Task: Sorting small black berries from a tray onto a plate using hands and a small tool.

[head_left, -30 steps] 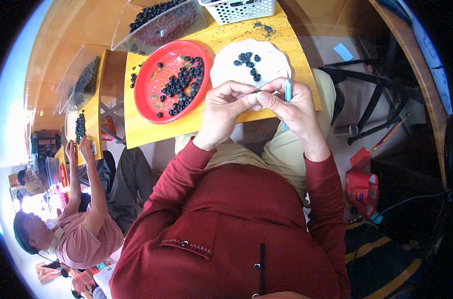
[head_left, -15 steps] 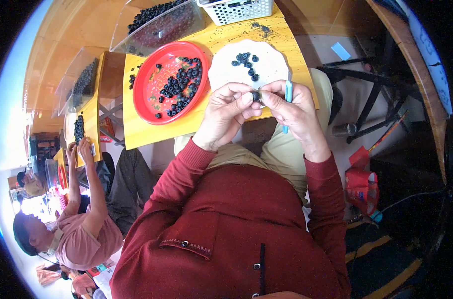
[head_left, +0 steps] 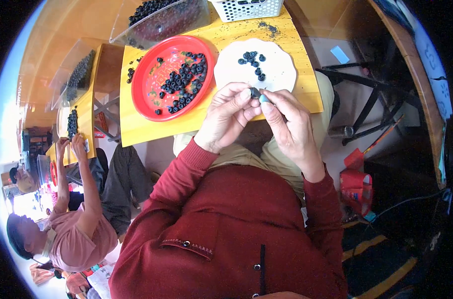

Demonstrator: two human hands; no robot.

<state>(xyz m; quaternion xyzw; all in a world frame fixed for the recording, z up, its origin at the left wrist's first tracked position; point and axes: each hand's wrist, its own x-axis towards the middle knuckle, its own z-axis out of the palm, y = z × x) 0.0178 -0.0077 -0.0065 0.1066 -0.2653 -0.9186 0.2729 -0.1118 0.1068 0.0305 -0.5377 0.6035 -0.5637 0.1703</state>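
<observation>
My left hand (head_left: 220, 113) is closed in a pinch on a small round black rubber-like piece (head_left: 255, 93) above the table's near edge. In my right hand (head_left: 291, 124) is a slim light-blue tool (head_left: 264, 98), most of it hidden by the fingers. The tool's visible end is right beside the black piece; whether they touch I cannot tell. Just beyond my hands, several like pieces lie on a white scalloped plate (head_left: 282, 70). To its left, a red round tray (head_left: 137, 94) holds many more, several with holes in their tops.
A clear bin (head_left: 199, 20) of black pieces and a white perforated basket (head_left: 256, 11) stand at the back of the yellow table (head_left: 156, 133). Black crumbs (head_left: 270, 29) lie near the basket. At left, a co-worker (head_left: 84, 229) handles black pieces at another table.
The blue tool has turned from standing across my right fingers to lying with its end by the black piece. My right fingers have shifted off the piece. The view has moved slightly.
</observation>
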